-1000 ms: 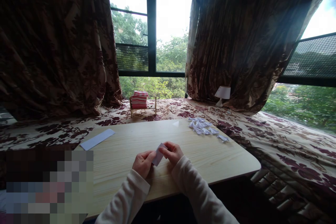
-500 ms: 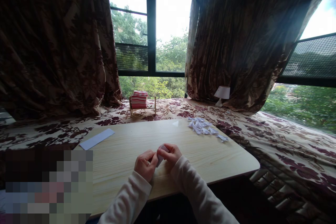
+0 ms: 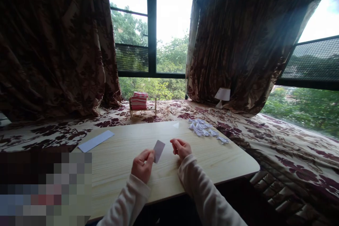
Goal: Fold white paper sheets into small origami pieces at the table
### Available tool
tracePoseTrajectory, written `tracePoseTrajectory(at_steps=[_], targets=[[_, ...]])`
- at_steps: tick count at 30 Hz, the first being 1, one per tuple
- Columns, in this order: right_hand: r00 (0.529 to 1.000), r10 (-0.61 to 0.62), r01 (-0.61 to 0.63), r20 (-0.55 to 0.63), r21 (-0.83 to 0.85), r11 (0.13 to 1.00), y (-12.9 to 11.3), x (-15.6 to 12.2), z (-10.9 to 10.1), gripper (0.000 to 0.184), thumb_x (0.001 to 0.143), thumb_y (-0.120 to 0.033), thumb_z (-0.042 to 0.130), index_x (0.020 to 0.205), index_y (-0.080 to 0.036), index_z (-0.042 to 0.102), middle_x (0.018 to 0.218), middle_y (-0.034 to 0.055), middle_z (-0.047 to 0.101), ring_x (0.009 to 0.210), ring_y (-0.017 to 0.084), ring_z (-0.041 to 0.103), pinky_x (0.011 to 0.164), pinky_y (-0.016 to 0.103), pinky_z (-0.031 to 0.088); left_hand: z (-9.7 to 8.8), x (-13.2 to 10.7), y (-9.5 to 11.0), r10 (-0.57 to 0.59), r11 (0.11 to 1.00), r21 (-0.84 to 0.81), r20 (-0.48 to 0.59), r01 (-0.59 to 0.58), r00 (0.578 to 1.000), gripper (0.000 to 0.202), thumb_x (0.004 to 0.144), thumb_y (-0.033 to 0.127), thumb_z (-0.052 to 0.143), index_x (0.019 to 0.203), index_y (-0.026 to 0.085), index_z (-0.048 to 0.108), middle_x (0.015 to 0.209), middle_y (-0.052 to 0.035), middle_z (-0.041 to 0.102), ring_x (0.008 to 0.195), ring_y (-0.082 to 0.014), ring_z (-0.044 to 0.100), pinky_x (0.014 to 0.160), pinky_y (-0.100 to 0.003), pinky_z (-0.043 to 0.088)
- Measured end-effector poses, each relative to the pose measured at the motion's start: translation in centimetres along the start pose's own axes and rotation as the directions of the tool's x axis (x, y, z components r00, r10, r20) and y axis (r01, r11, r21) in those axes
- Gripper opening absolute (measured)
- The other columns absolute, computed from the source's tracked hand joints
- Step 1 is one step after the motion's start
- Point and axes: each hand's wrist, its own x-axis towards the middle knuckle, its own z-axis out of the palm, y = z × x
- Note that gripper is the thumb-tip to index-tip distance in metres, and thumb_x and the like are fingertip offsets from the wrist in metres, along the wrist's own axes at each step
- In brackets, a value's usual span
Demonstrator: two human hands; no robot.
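Observation:
My left hand (image 3: 143, 165) pinches a small folded rectangle of white paper (image 3: 159, 151) by its lower left edge, holding it tilted above the table. To its right, my right hand (image 3: 181, 148) is apart from the paper, its fingers curled in with nothing visible in them. A cluster of folded white paper pieces (image 3: 201, 128) lies at the table's far right, with one piece (image 3: 222, 140) a little nearer. Flat at the far left is a strip of white paper (image 3: 96, 141).
The pale wooden table (image 3: 119, 180) has rounded corners. Behind it, a small rack (image 3: 143, 109) holds folded pink striped cloths (image 3: 139, 101) on a floral cover (image 3: 169, 107). A white lamp (image 3: 222, 94) stands near the curtains (image 3: 227, 42). A blurred patch hides the lower left.
My right hand has let go of the folded paper and moved right. The paper stays in my left hand, now more fully in view. The view has shifted slightly.

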Motion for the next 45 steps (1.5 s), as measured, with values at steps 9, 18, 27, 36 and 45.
tracePoseTrajectory(at_steps=[9,18,27,36,45], targets=[[0.961,-0.088,0.101,0.261,-0.036,0.994,-0.4,-3.7,2.4,0.026,0.064,-0.039,0.064,0.061,-0.014,0.06,0.055,0.0,0.055,0.049,0.009,0.047,0.044,0.02,0.038,-0.7,0.9,-2.1,-0.315,0.887,-0.37,-0.043,0.278,0.948,0.031,0.058,0.035,0.069,0.078,0.012,0.066,0.07,-0.0043,0.065,0.06,-0.0129,0.057,0.057,-0.024,0.046],[0.961,-0.139,0.139,0.237,0.015,0.99,-0.5,-3.4,1.8,0.026,0.073,-0.041,0.055,0.079,-0.016,0.052,0.057,0.0,0.057,0.05,0.011,0.052,0.041,0.021,0.039,-0.5,0.7,-1.2,-0.384,0.808,-0.468,0.044,0.358,0.922,0.025,0.051,0.027,0.074,0.068,0.011,0.064,0.056,0.0003,0.061,0.051,-0.0093,0.055,0.053,-0.021,0.047],[0.94,-0.234,0.277,0.246,-0.157,0.948,-1.4,-4.2,1.8,0.018,0.074,-0.031,0.054,0.085,-0.017,0.058,0.076,0.0041,0.059,0.068,0.015,0.055,0.05,0.022,0.044,-0.4,0.6,-1.0,-0.442,0.761,-0.501,0.065,0.412,0.895,0.026,0.049,0.023,0.075,0.067,0.011,0.062,0.059,-0.0012,0.064,0.056,-0.0127,0.061,0.058,-0.024,0.051],[0.922,-0.306,0.344,0.239,-0.14,0.928,-0.9,-3.8,1.9,0.007,0.07,-0.023,0.055,0.071,-0.017,0.059,0.073,0.0019,0.054,0.062,0.012,0.052,0.048,0.02,0.043,-0.2,0.4,-0.6,-0.377,0.817,-0.444,0.071,0.368,0.923,0.038,0.05,0.024,0.074,0.083,0.012,0.059,0.068,-0.0029,0.065,0.059,-0.015,0.061,0.059,-0.027,0.05],[0.908,-0.366,0.406,0.205,-0.212,0.889,-1.1,-3.9,1.8,0.006,0.07,-0.019,0.054,0.065,-0.017,0.056,0.07,0.0018,0.054,0.061,0.012,0.051,0.047,0.02,0.042,-0.6,0.1,-0.7,0.114,0.992,0.068,-0.098,-0.107,0.989,0.018,0.066,0.025,0.06,0.083,0.018,0.059,0.091,-0.0036,0.058,0.073,-0.0138,0.055,0.062,-0.023,0.046]])
